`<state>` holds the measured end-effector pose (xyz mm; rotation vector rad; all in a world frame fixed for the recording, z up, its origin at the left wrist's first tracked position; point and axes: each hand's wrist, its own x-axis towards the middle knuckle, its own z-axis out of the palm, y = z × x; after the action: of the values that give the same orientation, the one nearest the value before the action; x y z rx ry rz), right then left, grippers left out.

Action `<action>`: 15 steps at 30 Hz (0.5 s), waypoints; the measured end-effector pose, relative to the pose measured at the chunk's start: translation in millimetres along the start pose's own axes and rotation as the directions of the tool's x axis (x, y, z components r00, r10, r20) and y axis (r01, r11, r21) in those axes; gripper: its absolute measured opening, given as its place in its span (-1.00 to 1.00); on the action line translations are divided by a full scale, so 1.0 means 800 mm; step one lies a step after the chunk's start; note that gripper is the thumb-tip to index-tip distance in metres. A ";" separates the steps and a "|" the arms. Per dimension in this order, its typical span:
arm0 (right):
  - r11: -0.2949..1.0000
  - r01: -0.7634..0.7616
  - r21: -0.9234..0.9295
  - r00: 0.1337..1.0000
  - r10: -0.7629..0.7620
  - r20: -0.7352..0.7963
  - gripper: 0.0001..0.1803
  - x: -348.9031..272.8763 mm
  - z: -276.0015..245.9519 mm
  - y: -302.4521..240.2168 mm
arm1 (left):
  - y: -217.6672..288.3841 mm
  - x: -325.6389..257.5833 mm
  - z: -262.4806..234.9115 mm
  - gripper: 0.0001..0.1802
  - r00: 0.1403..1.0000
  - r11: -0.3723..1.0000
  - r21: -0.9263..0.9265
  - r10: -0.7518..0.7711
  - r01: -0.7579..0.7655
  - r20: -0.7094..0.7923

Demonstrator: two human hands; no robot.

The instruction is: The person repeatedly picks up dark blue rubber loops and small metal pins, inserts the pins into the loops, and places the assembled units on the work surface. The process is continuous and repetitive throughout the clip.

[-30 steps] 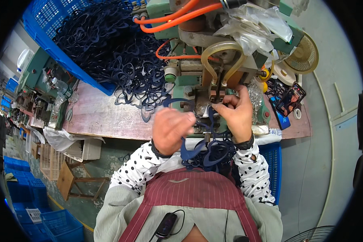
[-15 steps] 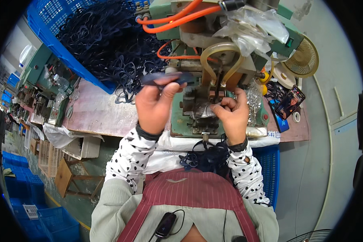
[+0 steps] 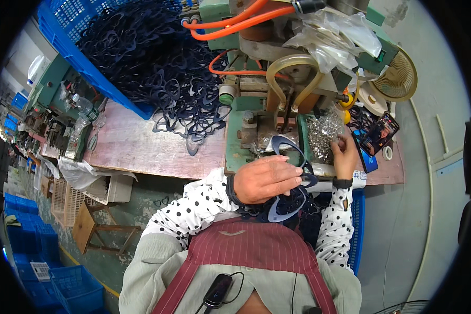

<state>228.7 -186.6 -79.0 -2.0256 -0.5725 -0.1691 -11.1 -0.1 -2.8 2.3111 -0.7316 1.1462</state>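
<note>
This is a factory workshop: a green bench machine with orange hoses stands on a worn desk, near a blue plastic crate heaped with dark-blue looped pieces and beside small shiny metal parts. More green machinery and blue crates fill the left.

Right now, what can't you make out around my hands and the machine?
Dark blue piece, head view: the back of the left hand hides whether its grip closes on it.
Right hand, head view: anything between its fingertips is too small to tell.
Machine, head view: top cut off by the upper edge.
</note>
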 end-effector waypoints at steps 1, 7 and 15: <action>1.000 0.010 0.004 1.000 -0.010 0.021 -0.67 -0.005 -0.001 0.001 | -0.001 0.000 0.000 -0.57 1.000 0.999 -0.031 -0.015 0.015 -0.005; 0.824 0.215 -0.525 0.976 -0.195 0.093 -0.66 -0.037 0.005 -0.039 | -0.003 -0.002 0.004 -0.57 0.999 0.994 -0.104 -0.044 0.043 -0.005; 0.989 0.141 -0.053 0.988 -0.137 0.063 -0.89 -0.016 0.018 0.005 | -0.007 -0.032 -0.042 -0.56 0.998 0.943 0.325 -0.066 0.064 -0.005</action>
<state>218.1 -180.1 -93.9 -2.0515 -0.7551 -0.2114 -40.1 30.7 -6.3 2.5871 -0.4914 1.3126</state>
